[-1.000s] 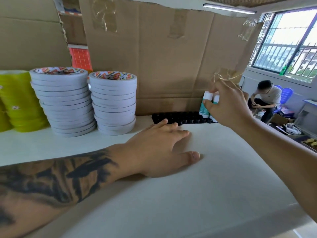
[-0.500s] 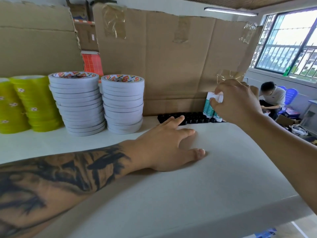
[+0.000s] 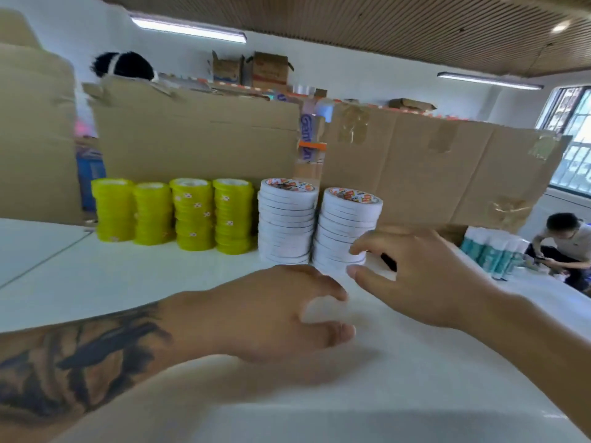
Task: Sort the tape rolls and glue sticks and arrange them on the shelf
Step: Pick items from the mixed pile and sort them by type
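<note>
On the white shelf (image 3: pixel 128 276) I count four yellow tape stacks (image 3: pixel 172 215), two white tape stacks (image 3: pixel 316 225) and glue sticks (image 3: pixel 492 251) far right; my left hand (image 3: pixel 271 314) and right hand (image 3: pixel 425 276), loosely spread, hold nothing.

We see a smooth white shelf (image 3: pixel 134 282) with a faint sheen. The yellow tape rolls (image 3: pixel 172 215) look like glossy translucent plastic; the white tape rolls (image 3: pixel 315 225) are matt, paper-like, with printed card cores. Behind stands rough brown cardboard (image 3: pixel 198 145), patched with shiny tape. The glue sticks (image 3: pixel 492 251) seem to be smooth plastic, though blurred.
</note>
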A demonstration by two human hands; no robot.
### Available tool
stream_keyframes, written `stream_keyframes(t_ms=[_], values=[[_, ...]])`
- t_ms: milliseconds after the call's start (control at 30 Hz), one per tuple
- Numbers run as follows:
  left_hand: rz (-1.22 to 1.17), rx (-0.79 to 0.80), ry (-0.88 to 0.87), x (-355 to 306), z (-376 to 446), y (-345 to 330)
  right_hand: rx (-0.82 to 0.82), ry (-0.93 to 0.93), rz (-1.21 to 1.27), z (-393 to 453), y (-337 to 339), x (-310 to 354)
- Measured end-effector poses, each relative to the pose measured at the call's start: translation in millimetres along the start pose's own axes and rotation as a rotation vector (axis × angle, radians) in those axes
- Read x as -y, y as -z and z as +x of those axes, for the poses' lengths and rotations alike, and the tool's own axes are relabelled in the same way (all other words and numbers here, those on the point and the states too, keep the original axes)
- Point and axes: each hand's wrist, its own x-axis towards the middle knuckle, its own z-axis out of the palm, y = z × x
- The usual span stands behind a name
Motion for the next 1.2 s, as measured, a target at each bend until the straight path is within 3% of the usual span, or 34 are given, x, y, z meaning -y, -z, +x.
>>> stream_keyframes(t_ms=[300, 700, 967, 1067, 1200], values=[[0.077, -0.139, 0.147, 155, -150, 72, 0.187, 0.232, 0.052, 74, -64, 208], [0.234, -0.068, 0.425, 421, -322, 189, 0.312, 0.258, 0.097, 208, -135, 479], [0.348, -0.026, 0.442, 501, -332, 252, 0.326, 0.224, 0.151, 257, -163, 559], [0.333, 0.016, 0.462, 526, -335, 253, 0.279, 0.252, 0.18, 251, -179, 565], [0.4, -0.055, 0.473, 546, -341, 252, 0.231, 0.267, 0.187, 240, -191, 558]])
